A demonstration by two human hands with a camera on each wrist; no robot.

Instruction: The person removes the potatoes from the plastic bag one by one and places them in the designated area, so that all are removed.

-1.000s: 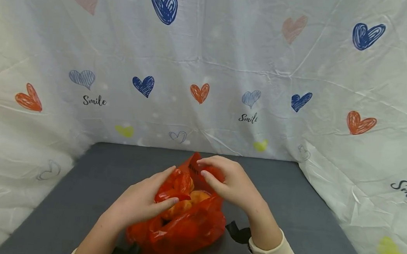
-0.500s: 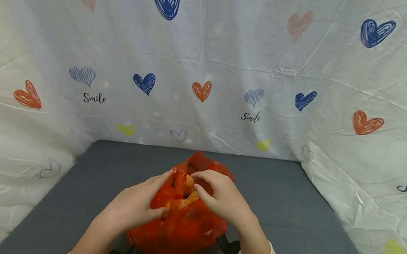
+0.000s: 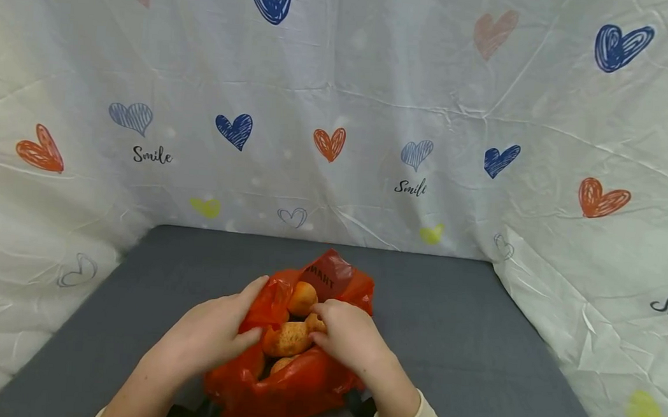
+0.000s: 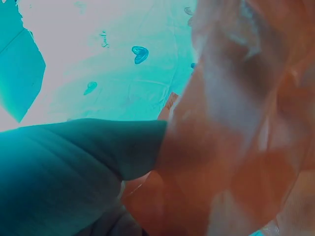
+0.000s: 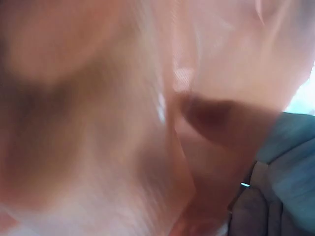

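A red translucent plastic bag (image 3: 294,397) with dark lettering on its far flap lies on the table, its mouth spread. Several potatoes (image 3: 291,338) show inside. My left hand (image 3: 212,328) is at the bag's left side, thumb and fingers spread apart; in the left wrist view its thumb (image 4: 133,145) meets the plastic. My right hand (image 3: 351,337) reaches into the mouth from the right, thumb and fingers on either side of a potato (image 3: 316,323). In the right wrist view, blurred bag plastic (image 5: 211,167) covers most of the picture and hides the fingertips.
The dark grey table (image 3: 446,343) extends around the bag on both sides. A white curtain (image 3: 369,108) printed with hearts and "Smile" hangs behind it and along the sides. Dark straps (image 3: 362,407) show near the wrists.
My right hand has come down and left into the bag's mouth, onto a potato. My left hand has shifted slightly left, and the bag's mouth is wider, showing more potatoes.
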